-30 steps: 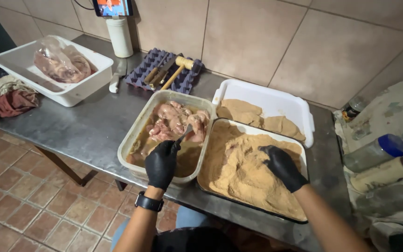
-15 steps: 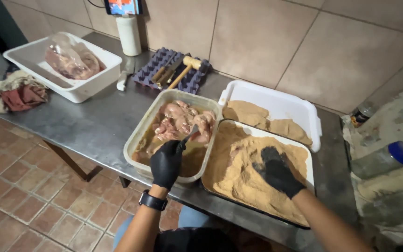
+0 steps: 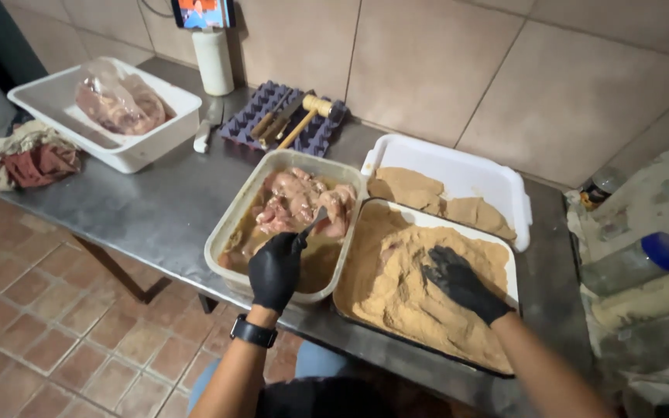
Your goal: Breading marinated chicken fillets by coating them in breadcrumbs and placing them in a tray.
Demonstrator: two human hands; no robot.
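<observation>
While the left hand (image 3: 275, 268) in its black glove closes its fingers around a fork (image 3: 313, 224), the prongs reach forward from the fingertips into the raw meat pieces (image 3: 297, 205) lying in brown marinade in a pale tub (image 3: 230, 224). Just right of that tub, the right hand (image 3: 458, 282) — gloved too and dusted with crumbs — lies palm down with fingers spread open, pressing on the tan breading (image 3: 396, 290) heaped in a dark-rimmed tray (image 3: 505, 259). Beyond those spread fingers a white tray (image 3: 497, 174) holds two coated cutlets (image 3: 427, 193). Past the fork's tip, against the tiled wall, a wooden mallet (image 3: 303, 120) rests on a purple egg carton (image 3: 315, 139). Far to the left of the left hand sits a white bin (image 3: 149, 147) with bagged meat (image 3: 118, 104) — a crumpled rag (image 3: 29, 159) beside it on the steel table (image 3: 149, 209).
</observation>
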